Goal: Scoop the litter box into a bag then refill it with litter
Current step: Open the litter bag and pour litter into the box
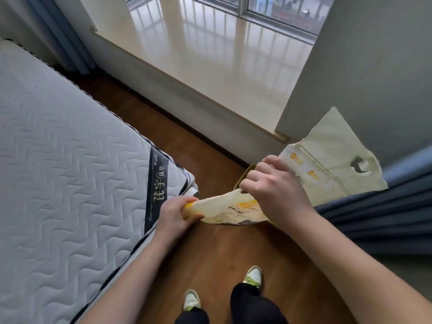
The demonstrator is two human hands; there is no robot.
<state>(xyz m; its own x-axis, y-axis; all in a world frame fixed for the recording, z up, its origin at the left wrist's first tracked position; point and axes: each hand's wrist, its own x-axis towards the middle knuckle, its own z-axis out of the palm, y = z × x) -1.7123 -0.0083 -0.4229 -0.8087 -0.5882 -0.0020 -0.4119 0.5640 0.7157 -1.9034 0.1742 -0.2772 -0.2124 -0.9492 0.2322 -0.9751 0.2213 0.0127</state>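
Standing on a wooden floor (210,265) beside a quilted grey mattress (58,160), a person holds a cream and yellow litter bag (229,208) in both hands just off the mattress's near corner. The left hand (176,212) grips the bag's yellow end, fingers and thumb curled round it, close against the mattress's labelled edge. The right hand (273,183) pinches the bag's upper edge on the side away from the mattress, fingers curled tight on the plastic. The bag hangs stretched between the two hands, above the floor, printed text showing on its lower face.

Beyond the right hand, farther from the mattress, a larger pale bag (332,160) with a cut-out handle leans against a grey wall (374,78), its lower part met by dark blue curtain folds (385,218). A sliver of a yellow-rimmed object shows behind the right hand; what it is cannot be told. Across the strip of floor from the mattress runs a glossy pale window ledge (210,54) below a window. Two white and green shoes (191,300) and dark trouser legs appear below the hands.
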